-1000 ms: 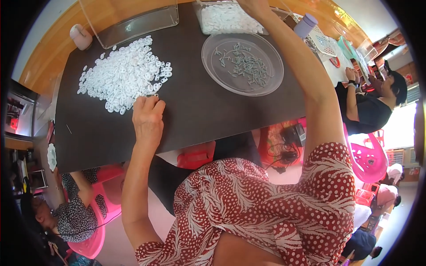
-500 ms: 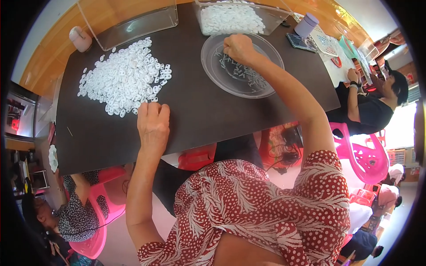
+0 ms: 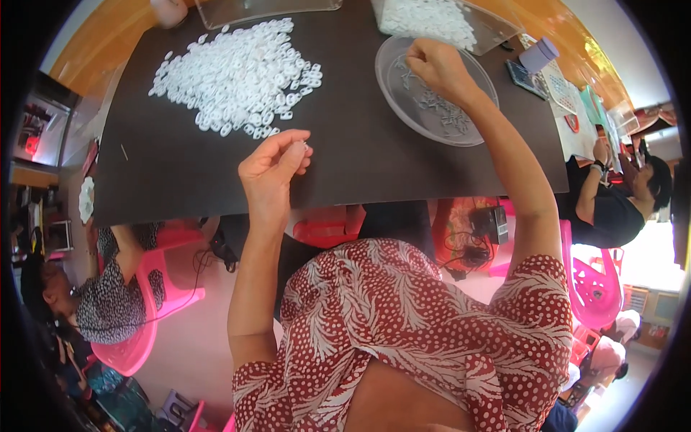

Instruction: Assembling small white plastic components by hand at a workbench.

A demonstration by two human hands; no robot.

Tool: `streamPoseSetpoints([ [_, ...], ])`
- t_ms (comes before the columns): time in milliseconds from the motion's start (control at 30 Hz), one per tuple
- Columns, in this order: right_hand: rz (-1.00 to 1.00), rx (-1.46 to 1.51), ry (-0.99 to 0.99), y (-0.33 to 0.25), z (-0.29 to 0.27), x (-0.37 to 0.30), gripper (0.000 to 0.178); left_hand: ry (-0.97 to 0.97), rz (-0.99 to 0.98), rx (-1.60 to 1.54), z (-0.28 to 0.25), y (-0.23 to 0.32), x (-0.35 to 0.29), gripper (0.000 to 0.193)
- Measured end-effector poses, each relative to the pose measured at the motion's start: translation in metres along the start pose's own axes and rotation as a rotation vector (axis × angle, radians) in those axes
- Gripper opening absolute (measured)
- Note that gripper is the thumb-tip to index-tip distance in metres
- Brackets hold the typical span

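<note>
Left hand (image 3: 270,169): thumb and fingers pinching a small white piece (image 3: 305,146) at their tips, near the white pile (image 3: 237,75). Right hand (image 3: 440,68): curled above the round clear tray (image 3: 394,97) — its hold, I cannot tell. Dark table (image 3: 345,122): surface stretching between pile and tray — near edge beneath the left wrist.

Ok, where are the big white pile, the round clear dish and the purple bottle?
Pile of white two-holed pieces (image 3: 234,81), head view: its middle.
Round clear dish (image 3: 404,113), head view: bare part near lower-left rim.
Purple bottle (image 3: 535,57), head view: its body.
</note>
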State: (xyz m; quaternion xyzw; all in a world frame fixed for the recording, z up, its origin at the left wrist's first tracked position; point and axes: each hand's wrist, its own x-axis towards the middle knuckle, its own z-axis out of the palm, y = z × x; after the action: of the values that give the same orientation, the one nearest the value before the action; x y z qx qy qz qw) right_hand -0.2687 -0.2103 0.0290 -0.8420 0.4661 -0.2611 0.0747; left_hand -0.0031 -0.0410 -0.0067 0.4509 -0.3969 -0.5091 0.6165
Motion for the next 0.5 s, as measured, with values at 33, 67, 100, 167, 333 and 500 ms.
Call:
streamPoseSetpoints([
  [33,-0.008,0.008,-0.011,-0.017,-0.004,-0.005,0.012,0.015,-0.003,0.002,-0.001,0.0,-0.002,0.017],
  [67,0.025,0.165,-0.033,-0.035,-0.006,-0.011,0.01,0.002,0.009,-0.021,-0.002,0.0,-0.004,0.019],
  [100,0.062,0.318,-0.053,-0.05,-0.005,-0.018,0.009,-0.017,0.022,-0.045,-0.001,0.0,-0.005,0.02],
  [167,0.057,0.463,-0.094,-0.075,0.007,-0.03,0.008,0.021,0.03,-0.08,0.001,0.002,-0.01,0.02],
  [333,0.081,0.807,-0.294,-0.132,0.028,-0.051,0.009,0.041,0.035,-0.093,0.0,0.006,-0.02,0.016],
  [500,0.089,0.969,-0.326,-0.15,0.046,-0.058,0.01,0.075,0.054,-0.127,-0.001,0.007,-0.029,0.016],
])
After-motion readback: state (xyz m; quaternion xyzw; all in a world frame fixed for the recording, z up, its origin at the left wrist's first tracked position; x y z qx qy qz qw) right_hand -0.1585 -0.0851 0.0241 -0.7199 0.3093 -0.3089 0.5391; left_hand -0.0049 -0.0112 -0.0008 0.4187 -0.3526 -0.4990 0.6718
